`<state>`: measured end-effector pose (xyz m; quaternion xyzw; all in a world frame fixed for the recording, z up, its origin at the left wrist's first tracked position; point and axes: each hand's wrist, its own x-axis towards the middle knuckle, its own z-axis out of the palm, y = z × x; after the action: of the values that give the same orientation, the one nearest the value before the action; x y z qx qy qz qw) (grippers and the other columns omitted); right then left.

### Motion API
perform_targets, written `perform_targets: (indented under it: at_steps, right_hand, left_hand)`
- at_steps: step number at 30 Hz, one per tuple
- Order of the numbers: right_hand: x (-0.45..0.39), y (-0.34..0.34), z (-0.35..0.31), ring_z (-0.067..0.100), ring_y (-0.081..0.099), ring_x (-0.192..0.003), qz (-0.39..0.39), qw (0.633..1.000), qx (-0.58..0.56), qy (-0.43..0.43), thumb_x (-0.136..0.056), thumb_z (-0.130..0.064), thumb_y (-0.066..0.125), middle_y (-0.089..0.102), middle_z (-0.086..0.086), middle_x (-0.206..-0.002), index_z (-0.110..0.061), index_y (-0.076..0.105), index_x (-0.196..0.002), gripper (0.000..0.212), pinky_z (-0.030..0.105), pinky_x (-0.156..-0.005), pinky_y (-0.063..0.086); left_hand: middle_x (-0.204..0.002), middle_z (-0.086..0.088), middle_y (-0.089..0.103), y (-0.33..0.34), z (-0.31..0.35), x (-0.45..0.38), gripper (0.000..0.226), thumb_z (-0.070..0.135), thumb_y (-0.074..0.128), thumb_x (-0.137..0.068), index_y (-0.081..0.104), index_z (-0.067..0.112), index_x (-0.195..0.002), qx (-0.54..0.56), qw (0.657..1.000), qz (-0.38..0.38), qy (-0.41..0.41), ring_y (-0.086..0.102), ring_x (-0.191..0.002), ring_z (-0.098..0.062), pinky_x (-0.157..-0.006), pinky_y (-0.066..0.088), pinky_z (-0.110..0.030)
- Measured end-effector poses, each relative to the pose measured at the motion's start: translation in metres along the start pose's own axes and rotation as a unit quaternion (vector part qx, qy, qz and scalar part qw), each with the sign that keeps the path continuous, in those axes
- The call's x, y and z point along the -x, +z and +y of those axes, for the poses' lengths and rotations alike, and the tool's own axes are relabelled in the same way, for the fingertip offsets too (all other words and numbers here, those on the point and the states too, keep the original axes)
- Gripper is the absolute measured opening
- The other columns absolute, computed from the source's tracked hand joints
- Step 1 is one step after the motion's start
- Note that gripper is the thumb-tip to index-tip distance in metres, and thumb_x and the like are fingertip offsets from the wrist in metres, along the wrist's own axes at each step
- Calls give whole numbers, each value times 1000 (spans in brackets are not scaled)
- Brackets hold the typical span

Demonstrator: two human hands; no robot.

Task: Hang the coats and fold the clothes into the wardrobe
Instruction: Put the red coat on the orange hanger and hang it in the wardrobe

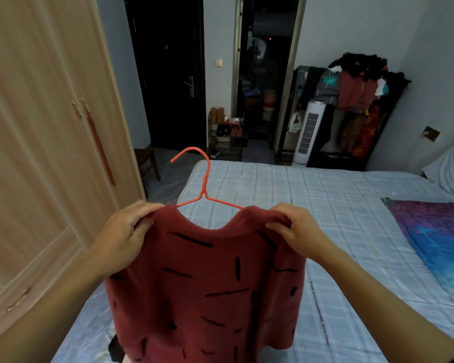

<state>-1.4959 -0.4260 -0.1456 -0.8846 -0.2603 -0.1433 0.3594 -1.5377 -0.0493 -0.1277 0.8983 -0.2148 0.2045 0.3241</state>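
Head view, 1 frame, items listed by size.

Wardrobe point(50, 153): light wood, along the left side of the room, both visible doors closed. Nothing can go inside until a door is opened; that step looks not yet done.

Bed point(325, 218): pale checked sheet, filling the lower right. Its near left corner lies under the raised garment.

Clothes rack point(351, 106): against the far wall beyond the far edge of the bed, heaped with dark and red garments. Whether these belong to the job cannot be told.

Red sweater point(207, 284): dark dash pattern, held up above the near left part of the bed, between bed and wardrobe. It sits on the hanger, shoulders draped over both arms of the wire, body hanging free.

Blue-purple cloth point(435, 247): lying flat at the right edge of the bed, not folded small.

Tower fan point(308, 134): white, beside the rack.

Left hand point(123, 237): fingers and thumb pinch the sweater's left shoulder over the hanger end.

Right hand point(296, 231): fingers curled, pinching the right shoulder likewise.

Orange wire hanger point(203, 179): hook free, rising above the collar.

Progress, judged: 1 garment mounted, ready to carry to the rail. Left: opening the wardrobe, hanging, any folding.
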Motion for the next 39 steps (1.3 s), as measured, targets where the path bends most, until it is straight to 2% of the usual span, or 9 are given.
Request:
perform_targets:
  at_steps: [3,7,12,18,23,29,33,36,39]
  right_hand:
    - [1,0,-2,3,63,-84,21,1000,-12,-4,-88,-8,73,66,-15,-88,-21,72,-96,16,10,-77,44]
    - [1,-4,-6,3,62,-86,5,1000,-27,14,-89,-12,73,66,-15,-89,-29,67,-95,19,11,-77,43]
    - [6,-13,-5,9,63,-85,-37,996,-71,47,-90,-11,71,66,-14,-88,-27,66,-97,19,13,-76,44]
    - [12,-15,-1,11,64,-83,12,997,-79,9,-88,-7,73,65,-14,-89,-17,71,-96,14,13,-76,45]
    - [16,-15,-2,10,66,-80,61,984,-163,24,-89,-2,70,69,-6,-85,-13,71,-94,11,19,-75,50]
    - [16,-19,-6,9,54,-69,-21,972,-226,65,-92,-1,66,61,-6,-75,-12,64,-89,11,20,-66,44]
    - [19,-25,-4,16,49,-64,-92,964,-234,87,-81,-11,78,54,0,-69,-16,60,-77,19,28,-61,40]
    - [21,-33,-1,11,50,-63,-176,964,-164,114,-76,-15,85,54,-5,-67,-22,61,-72,26,26,-60,40]
    - [23,-39,6,10,52,-64,-229,962,-68,128,-76,-23,85,55,-6,-68,-26,59,-72,26,29,-62,44]
  left_hand:
    - [-104,11,62,3,2,1,29,17,44,-94,63,19,-115,-23,999,-23,22,59,-100,-2,-88,41,-14]
    - [-109,16,63,10,8,5,36,42,37,-100,60,22,-119,-87,996,-13,33,60,-98,-6,-84,44,-26]
    - [-112,14,67,12,4,5,41,43,39,-100,65,19,-120,-84,996,17,25,67,-101,-15,-85,52,-35]
    - [-114,12,67,5,5,2,43,40,40,-100,68,13,-119,-109,992,25,62,65,-103,-11,-87,48,-26]
    - [-111,2,73,-2,-8,1,46,45,37,-102,67,15,-118,-144,987,22,68,69,-100,-19,-82,50,-31]
    - [-108,31,58,-9,-11,-2,54,53,32,-103,66,14,-115,-123,987,47,95,69,-95,-20,-80,48,-26]
    - [-115,52,48,-20,-6,-5,59,53,34,-102,68,7,-114,-70,992,52,93,61,-97,0,-88,38,-6]
    - [-114,46,53,-24,-9,-5,61,55,35,-102,69,6,-115,-35,994,52,87,53,-103,22,-88,39,-4]
    - [-114,38,58,-25,-11,-4,62,57,35,-101,69,6,-114,-35,995,50,83,53,-102,24,-87,38,-1]
